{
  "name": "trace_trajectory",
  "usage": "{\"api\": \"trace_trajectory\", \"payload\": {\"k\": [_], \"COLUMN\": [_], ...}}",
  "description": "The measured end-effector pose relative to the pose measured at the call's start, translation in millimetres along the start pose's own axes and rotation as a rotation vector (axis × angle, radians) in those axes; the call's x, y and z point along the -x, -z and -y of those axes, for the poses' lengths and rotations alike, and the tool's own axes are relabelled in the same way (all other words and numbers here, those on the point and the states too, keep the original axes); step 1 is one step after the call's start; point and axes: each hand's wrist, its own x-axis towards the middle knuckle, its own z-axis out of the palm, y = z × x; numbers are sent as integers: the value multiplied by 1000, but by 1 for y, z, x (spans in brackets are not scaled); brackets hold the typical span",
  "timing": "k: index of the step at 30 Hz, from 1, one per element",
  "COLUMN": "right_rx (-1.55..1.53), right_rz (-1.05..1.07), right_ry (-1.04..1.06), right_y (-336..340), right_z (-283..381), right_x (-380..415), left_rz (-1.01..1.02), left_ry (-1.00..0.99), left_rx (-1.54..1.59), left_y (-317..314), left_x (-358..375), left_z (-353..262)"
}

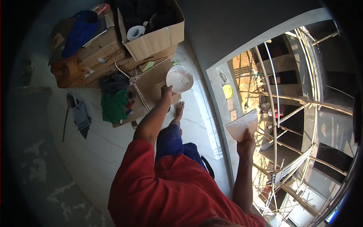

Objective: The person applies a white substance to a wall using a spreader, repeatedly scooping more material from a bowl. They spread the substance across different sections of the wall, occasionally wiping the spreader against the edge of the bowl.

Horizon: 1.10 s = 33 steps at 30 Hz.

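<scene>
My left hand (pixel 167 92) grips the rim of a round bowl (pixel 185 90) with white paste in it and smeared on its inside. The bowl is above a flat piece of cardboard and the tiled floor, near my bare foot (pixel 179 109). My right hand (pixel 246 143) is closed on the lower part of a wide, flat putty scraper (pixel 242 125), its face whitish and its shape widening toward the far edge. The scraper is held up in front of the window opening, apart from the frame as far as I can tell.
Cardboard boxes (pixel 155 41) hold a white roll (pixel 135 33) and dark items. A green cloth (pixel 115 106) and rope (pixel 138 89) lie on the cardboard. A dustpan-like tool (pixel 80 117) is on the floor. Outside the window sill (pixel 221 113) stand bamboo poles (pixel 269 94) and a yellow lid (pixel 228 91).
</scene>
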Motion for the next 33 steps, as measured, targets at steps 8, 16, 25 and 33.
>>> {"api": "trace_trajectory", "payload": {"k": [8,16,25,33], "right_rx": [51,96,-5,165], "right_rz": [109,251,374,430], "right_ry": [-347,-436,-517,-355], "right_y": [-57,-140,-190,-208], "right_z": [1,-5,6,85], "right_x": [-76,-151,-160,-166], "left_rz": [-170,-720,87,16], "left_ry": [104,-323,-163,-523], "left_rx": [-70,-925,-51,-146], "left_y": [71,65,-113,-189], "left_x": [-96,-33,154,203], "left_z": [-14,-41,-63,-71]}}
